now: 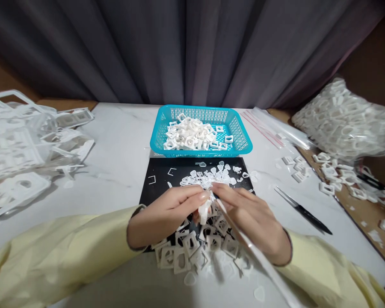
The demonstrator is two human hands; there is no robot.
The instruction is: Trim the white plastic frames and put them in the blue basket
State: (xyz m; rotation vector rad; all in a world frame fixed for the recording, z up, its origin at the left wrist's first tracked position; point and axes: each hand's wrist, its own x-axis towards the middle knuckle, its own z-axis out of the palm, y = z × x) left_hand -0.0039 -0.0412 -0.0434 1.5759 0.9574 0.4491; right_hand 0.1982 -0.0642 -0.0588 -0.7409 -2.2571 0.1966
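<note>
My left hand (167, 214) is closed in a pinch on a small white plastic piece (204, 212) over a black mat (160, 177). My right hand (250, 218) is closed round a thin white tool (259, 256) whose tip meets that piece. Under both hands lies a heap of white square frames (192, 250). Beyond the fingers sits a pile of small clear heart-shaped cutouts (211, 175). A turquoise basket (237, 128) with several white frames stands just behind the mat.
Black tweezers (303, 210) lie on the white table to the right. A clear bag of white frames (343, 119) and loose frames (336, 177) sit at far right. Stacked white plastic sheets (22, 145) fill the left. A grey curtain hangs behind.
</note>
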